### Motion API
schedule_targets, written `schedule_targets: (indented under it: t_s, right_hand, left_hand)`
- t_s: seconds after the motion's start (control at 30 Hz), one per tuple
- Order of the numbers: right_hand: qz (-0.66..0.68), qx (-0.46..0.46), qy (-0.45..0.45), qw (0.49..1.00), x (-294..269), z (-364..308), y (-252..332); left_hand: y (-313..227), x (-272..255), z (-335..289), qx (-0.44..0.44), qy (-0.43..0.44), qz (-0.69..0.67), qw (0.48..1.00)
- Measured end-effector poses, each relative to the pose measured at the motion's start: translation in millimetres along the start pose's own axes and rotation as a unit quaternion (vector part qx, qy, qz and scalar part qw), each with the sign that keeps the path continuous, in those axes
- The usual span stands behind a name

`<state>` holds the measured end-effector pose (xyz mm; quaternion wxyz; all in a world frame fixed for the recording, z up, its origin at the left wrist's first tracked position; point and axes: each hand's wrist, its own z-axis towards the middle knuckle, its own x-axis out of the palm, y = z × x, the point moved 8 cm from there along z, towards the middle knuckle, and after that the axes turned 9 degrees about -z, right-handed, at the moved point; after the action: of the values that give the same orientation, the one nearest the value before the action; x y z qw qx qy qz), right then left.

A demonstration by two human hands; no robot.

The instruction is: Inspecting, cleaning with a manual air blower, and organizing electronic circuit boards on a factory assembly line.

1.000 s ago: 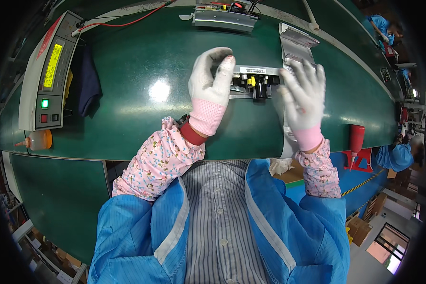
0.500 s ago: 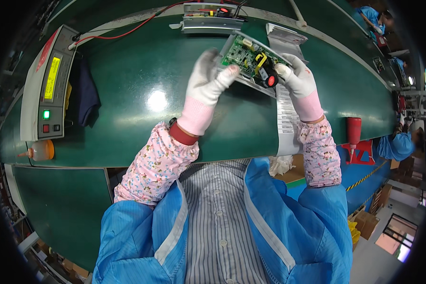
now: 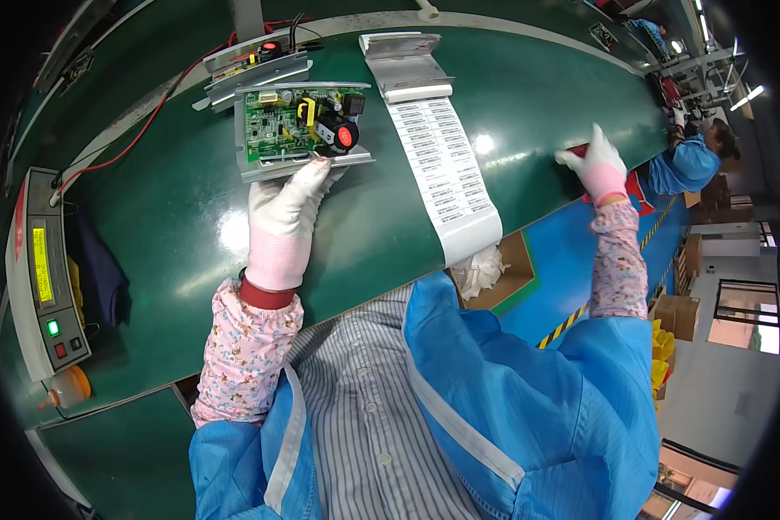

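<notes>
My left hand [image 3: 288,208], in a white glove with a pink cuff, grips the near edge of a green circuit board [image 3: 273,130] mounted in a silver metal bracket [image 3: 256,171]. The board faces up, carrying a yellow-wrapped transformer and a black round part with a red top. Far to the right, my gloved right hand [image 3: 600,166] closes around a red bottle [image 3: 578,150], which it mostly hides. A red stand [image 3: 640,192] shows partly beyond that hand.
A strip of printed labels [image 3: 446,173] runs from a metal holder [image 3: 405,65] toward the bench's near edge. Behind the board lies another bracketed unit [image 3: 256,68]. A lit meter [image 3: 48,269] and an orange bottle [image 3: 68,386] stand left. A co-worker [image 3: 689,160] sits at far right.
My right hand has let go of the board and moved right to the red bottle. My left hand keeps the board, now held flatter. The view has turned to the right.
</notes>
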<state>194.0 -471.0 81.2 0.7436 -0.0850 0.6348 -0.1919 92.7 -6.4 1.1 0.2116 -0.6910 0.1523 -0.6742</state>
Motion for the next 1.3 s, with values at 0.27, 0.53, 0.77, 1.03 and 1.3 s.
schedule_targets:
  t_s: [0.27, 0.53, 0.77, 1.03, 1.3]
  right_hand:
    - [0.097, 0.053, 0.167, 0.98, 60.5, 6.9, -64.3]
    - [0.834, -0.002, 0.101, 0.543, -85.4, -44.8, 112.7]
    - [0.863, -0.149, -0.07, 0.478, -126.6, -105.1, 225.8]
    - [0.788, -0.18, -0.141, 0.571, -125.7, -120.4, 241.9]
    - [0.784, -0.198, -0.158, 0.567, -129.3, -121.6, 239.9]
  left_hand:
    - [3.5, -9.6, -4.6, -0.001, -0.004, 0.05, 0.999]
    - [3.3, -13.6, -5.9, -0.011, -0.033, 0.093, 0.995]
    - [4.0, -18.3, -3.5, -0.012, -0.033, 0.132, 0.991]
    - [5.2, -20.5, -3.9, 0.017, -0.028, 0.114, 0.993]
    - [0.4, -16.4, -7.6, 0.023, -0.036, 0.138, 0.99]
